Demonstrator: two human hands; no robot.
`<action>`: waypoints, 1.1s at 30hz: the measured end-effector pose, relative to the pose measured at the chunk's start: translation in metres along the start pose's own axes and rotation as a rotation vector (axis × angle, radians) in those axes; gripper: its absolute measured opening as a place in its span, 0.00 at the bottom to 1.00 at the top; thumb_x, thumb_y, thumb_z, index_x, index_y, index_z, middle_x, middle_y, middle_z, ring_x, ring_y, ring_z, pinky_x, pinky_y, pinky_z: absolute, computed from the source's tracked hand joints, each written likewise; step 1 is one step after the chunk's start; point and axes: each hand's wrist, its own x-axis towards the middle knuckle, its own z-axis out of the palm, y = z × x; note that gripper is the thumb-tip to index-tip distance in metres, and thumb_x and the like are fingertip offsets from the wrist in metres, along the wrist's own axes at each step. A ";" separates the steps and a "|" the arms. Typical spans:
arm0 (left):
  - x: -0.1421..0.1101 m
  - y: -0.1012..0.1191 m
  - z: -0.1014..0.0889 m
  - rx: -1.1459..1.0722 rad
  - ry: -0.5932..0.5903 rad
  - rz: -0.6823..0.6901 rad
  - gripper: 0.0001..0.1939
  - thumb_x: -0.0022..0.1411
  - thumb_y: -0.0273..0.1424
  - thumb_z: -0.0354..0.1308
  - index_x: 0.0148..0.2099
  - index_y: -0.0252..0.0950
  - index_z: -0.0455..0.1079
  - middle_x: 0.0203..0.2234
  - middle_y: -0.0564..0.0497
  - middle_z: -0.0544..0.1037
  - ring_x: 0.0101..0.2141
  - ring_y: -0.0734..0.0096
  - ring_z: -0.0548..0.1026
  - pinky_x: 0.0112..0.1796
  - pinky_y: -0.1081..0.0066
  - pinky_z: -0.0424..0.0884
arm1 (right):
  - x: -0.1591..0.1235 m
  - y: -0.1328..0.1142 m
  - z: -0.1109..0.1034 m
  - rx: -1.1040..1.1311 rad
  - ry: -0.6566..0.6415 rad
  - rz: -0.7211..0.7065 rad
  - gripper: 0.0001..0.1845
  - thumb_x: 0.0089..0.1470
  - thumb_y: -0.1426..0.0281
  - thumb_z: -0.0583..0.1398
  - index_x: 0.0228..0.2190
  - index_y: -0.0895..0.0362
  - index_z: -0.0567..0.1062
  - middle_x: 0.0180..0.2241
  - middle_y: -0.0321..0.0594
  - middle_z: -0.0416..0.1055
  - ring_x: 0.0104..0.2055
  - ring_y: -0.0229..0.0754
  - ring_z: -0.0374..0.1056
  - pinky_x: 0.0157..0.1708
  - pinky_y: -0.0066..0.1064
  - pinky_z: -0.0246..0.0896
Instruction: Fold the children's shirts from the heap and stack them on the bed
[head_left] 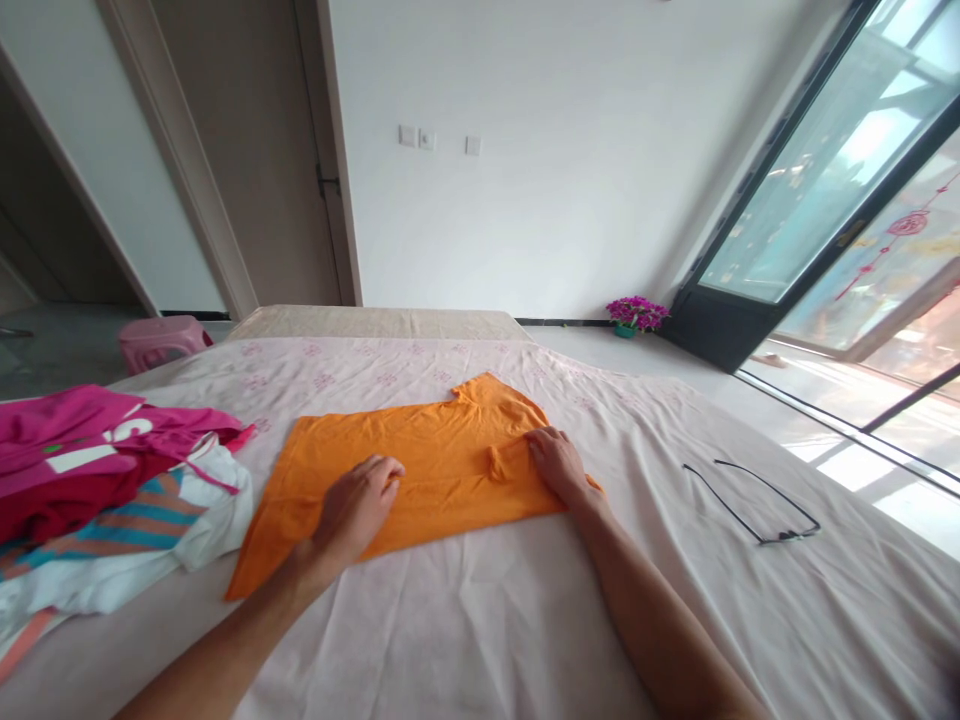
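An orange T-shirt (435, 450) lies spread on the bed, with one sleeve (487, 392) angled away at the far right and the other sleeve (514, 460) folded inward over the body. My left hand (361, 505) is at the middle of the shirt, its fingers curled and closed on the fabric. Over by the shirt's right end, my right hand (559, 465) lies on the cloth beside the folded sleeve, fingers laid out over it. Part of the collar end is hidden under this hand.
A pile of clothes (112, 470), pink, red, white and striped, lies to the left. Eyeglasses (784, 535) rest on the pale bedsheet (480, 620) at the right. Beyond the bed are a pink stool (163, 340), a potted purple plant (636, 314) and a glass door (795, 190).
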 end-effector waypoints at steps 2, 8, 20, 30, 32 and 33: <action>0.018 0.030 0.014 -0.128 -0.061 0.000 0.10 0.65 0.27 0.51 0.46 0.39 0.71 0.41 0.47 0.79 0.39 0.67 0.77 0.36 0.69 0.68 | -0.002 0.001 0.003 -0.028 0.014 0.037 0.18 0.65 0.67 0.50 0.50 0.51 0.74 0.51 0.42 0.72 0.51 0.46 0.64 0.52 0.34 0.56; 0.064 0.100 0.054 -0.123 0.014 0.149 0.21 0.66 0.31 0.54 0.60 0.35 0.65 0.47 0.40 0.76 0.46 0.61 0.75 0.44 0.64 0.68 | -0.001 -0.001 0.003 -0.160 -0.006 0.158 0.17 0.65 0.61 0.52 0.49 0.51 0.74 0.47 0.45 0.71 0.49 0.49 0.64 0.47 0.36 0.54; 0.079 0.103 0.102 0.033 0.016 0.016 0.15 0.68 0.29 0.49 0.52 0.40 0.72 0.48 0.41 0.72 0.47 0.55 0.70 0.45 0.56 0.67 | 0.002 0.005 0.003 -0.217 0.041 0.267 0.12 0.65 0.65 0.51 0.41 0.52 0.74 0.42 0.41 0.74 0.44 0.44 0.68 0.41 0.34 0.52; 0.046 0.049 0.073 0.081 -0.001 0.161 0.24 0.68 0.38 0.51 0.64 0.38 0.62 0.59 0.40 0.68 0.58 0.57 0.66 0.58 0.55 0.60 | -0.005 -0.001 0.001 -0.252 0.220 0.097 0.15 0.64 0.67 0.51 0.48 0.53 0.74 0.46 0.45 0.75 0.49 0.50 0.65 0.48 0.40 0.51; 0.035 0.019 0.062 0.153 0.012 0.131 0.25 0.69 0.39 0.49 0.65 0.38 0.61 0.61 0.39 0.66 0.60 0.54 0.64 0.60 0.52 0.57 | -0.006 -0.011 -0.004 -0.217 0.211 0.031 0.16 0.65 0.68 0.50 0.49 0.53 0.74 0.47 0.45 0.75 0.49 0.50 0.65 0.48 0.40 0.52; 0.031 0.003 0.057 0.193 0.013 0.094 0.26 0.69 0.40 0.49 0.65 0.38 0.61 0.62 0.38 0.65 0.61 0.53 0.63 0.60 0.52 0.57 | -0.006 -0.017 -0.005 -0.185 0.187 -0.002 0.17 0.65 0.68 0.50 0.49 0.53 0.74 0.47 0.45 0.75 0.49 0.49 0.66 0.48 0.40 0.53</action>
